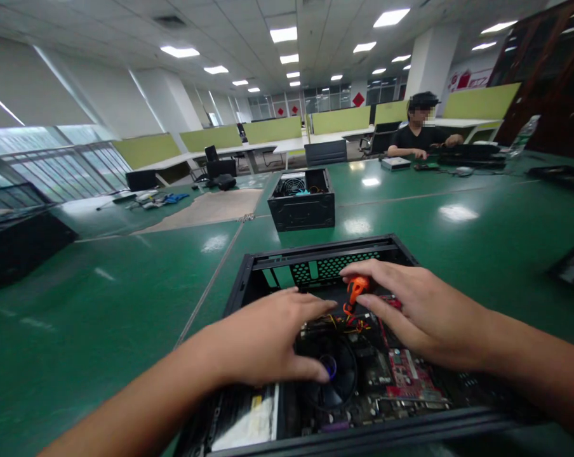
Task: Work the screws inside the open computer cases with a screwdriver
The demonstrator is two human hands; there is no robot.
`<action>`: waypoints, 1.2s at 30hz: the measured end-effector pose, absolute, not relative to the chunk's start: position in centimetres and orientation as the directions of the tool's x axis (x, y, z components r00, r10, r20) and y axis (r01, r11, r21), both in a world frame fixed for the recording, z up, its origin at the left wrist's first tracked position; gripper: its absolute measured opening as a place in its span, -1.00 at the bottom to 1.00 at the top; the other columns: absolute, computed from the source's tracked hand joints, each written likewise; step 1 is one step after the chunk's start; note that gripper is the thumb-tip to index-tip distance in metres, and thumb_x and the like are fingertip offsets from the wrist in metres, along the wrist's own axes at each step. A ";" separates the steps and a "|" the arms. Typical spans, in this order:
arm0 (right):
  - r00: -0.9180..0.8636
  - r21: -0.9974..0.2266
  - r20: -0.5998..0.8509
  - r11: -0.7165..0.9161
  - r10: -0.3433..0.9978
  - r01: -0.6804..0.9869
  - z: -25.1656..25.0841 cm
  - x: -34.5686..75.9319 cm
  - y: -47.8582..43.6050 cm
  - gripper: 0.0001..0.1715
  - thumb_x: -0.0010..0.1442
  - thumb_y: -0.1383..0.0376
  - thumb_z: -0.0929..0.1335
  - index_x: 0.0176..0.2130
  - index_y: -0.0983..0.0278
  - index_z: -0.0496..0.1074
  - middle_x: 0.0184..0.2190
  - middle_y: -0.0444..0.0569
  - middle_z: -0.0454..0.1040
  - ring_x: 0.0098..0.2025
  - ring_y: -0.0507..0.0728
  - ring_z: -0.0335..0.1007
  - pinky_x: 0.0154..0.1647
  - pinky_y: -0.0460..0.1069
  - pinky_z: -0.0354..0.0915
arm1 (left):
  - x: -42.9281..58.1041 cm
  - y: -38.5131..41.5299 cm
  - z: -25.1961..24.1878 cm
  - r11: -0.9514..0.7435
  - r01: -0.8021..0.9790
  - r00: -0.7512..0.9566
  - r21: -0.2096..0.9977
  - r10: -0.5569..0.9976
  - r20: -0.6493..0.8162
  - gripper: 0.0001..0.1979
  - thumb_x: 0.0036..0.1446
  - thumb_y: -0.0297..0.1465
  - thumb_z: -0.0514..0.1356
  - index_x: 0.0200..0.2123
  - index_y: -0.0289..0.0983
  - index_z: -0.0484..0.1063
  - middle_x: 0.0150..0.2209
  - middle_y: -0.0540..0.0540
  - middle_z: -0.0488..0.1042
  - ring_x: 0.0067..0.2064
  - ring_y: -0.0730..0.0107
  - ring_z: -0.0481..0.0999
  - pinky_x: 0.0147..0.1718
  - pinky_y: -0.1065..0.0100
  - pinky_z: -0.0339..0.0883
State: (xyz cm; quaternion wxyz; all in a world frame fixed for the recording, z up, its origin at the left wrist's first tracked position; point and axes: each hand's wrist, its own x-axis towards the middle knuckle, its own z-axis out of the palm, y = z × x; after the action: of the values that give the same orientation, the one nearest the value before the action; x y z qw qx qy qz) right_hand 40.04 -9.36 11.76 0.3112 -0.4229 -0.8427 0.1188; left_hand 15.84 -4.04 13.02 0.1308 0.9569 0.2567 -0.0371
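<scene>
An opened black computer case (256, 261) lies on the green table in front of me, its inside facing up. My right hand (423, 308) pinches an orange and black screwdriver (357, 287) by its handle, over the far part of the case. Over the round black fan (339, 387), my left hand (268, 336) hovers with fingers and thumb apart, holding nothing. Yellow and red cables (358, 325) run beneath the screwdriver, whose tip I cannot make out. A red circuit board (411, 374) sits inside, below my right hand.
Beyond the case stands a second black computer case (303, 212) with a fan inside. A person (418, 133) works across the green table (125, 324), near a clear bottle (525, 134). More dark cases stand at the left (25, 244) and right edges.
</scene>
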 end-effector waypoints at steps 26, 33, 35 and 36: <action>-0.499 -0.391 0.299 0.581 0.813 0.713 11.2 39.0 -9.2 -0.64 0.40 0.34 0.21 0.16 0.16 0.23 0.05 -0.09 0.47 0.06 0.02 0.40 0.08 -0.05 0.32 | 5.0 -2.0 2.6 -0.732 0.197 0.376 0.652 0.671 0.639 -0.70 0.29 -0.16 0.03 -0.18 -0.11 0.51 -0.01 -0.04 0.52 0.16 0.04 0.32 0.22 0.02 0.10; -0.535 -0.408 0.371 0.651 0.759 0.640 10.1 38.6 -8.2 -0.75 0.33 0.27 0.33 0.01 0.23 0.38 -0.18 -0.08 0.51 -0.18 0.04 0.44 -0.13 -0.05 0.39 | 5.0 -1.9 2.9 -0.755 0.176 0.387 0.632 0.644 0.660 -0.67 0.33 -0.17 0.01 -0.17 -0.17 0.51 -0.01 -0.10 0.52 0.17 0.04 0.32 0.22 0.04 0.09; -0.585 -0.418 0.329 0.669 0.742 0.614 10.1 38.6 -8.4 -0.67 0.36 0.34 0.28 0.11 0.26 0.33 -0.03 -0.01 0.49 -0.01 0.06 0.41 0.03 -0.03 0.36 | 5.0 -1.8 2.9 -0.753 0.175 0.389 0.634 0.644 0.658 -0.68 0.33 -0.17 0.01 -0.16 -0.16 0.51 -0.01 -0.10 0.51 0.18 0.05 0.31 0.23 0.06 0.08; -0.594 -0.419 0.332 0.679 0.732 0.603 10.2 38.7 -8.6 -0.61 0.36 0.37 0.25 0.17 0.27 0.29 0.03 0.01 0.46 0.05 0.06 0.38 0.09 -0.02 0.33 | 5.0 -1.8 2.9 -0.755 0.175 0.390 0.632 0.643 0.659 -0.68 0.33 -0.18 0.01 -0.15 -0.16 0.51 -0.01 -0.10 0.51 0.18 0.05 0.30 0.23 0.07 0.08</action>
State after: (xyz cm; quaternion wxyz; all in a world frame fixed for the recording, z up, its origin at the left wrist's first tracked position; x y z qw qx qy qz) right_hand 38.75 -8.59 10.22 0.2447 -0.3780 -0.8830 0.1324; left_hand 4.97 -1.77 2.92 0.2389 0.7988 0.2559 0.4892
